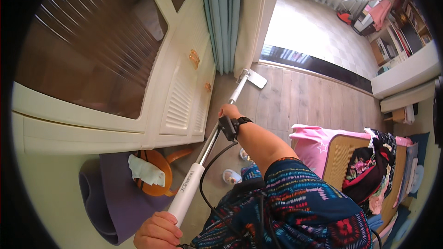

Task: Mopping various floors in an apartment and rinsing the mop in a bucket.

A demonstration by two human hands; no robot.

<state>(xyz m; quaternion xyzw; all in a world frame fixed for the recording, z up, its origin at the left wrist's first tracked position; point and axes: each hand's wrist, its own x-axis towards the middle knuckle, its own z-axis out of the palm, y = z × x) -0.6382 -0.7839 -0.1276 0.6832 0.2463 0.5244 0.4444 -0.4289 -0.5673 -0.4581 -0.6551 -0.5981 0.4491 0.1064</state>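
Note:
Both my hands are wrapped round the long pole of a flat mop (185, 193), which slants from the lower left up toward the doorway. My left hand (158, 232) grips the thick white end of the pole. My right hand (228, 111) closes round the pole farther along, beyond the bare metal section; a black device with a cable is strapped at that wrist. The white mop head (257, 79) lies on the wood floor beside the foot of the blue-green curtain (223, 23), close to the doorway. Its underside is hidden.
At left stands a cream cabinet (177, 87) with glass doors. Below it are an orange stool (159, 175) with a white cloth and a purple rolled mat (113, 193). A bed (339, 157) with clothes is at right. A dark threshold (318, 68) crosses the doorway.

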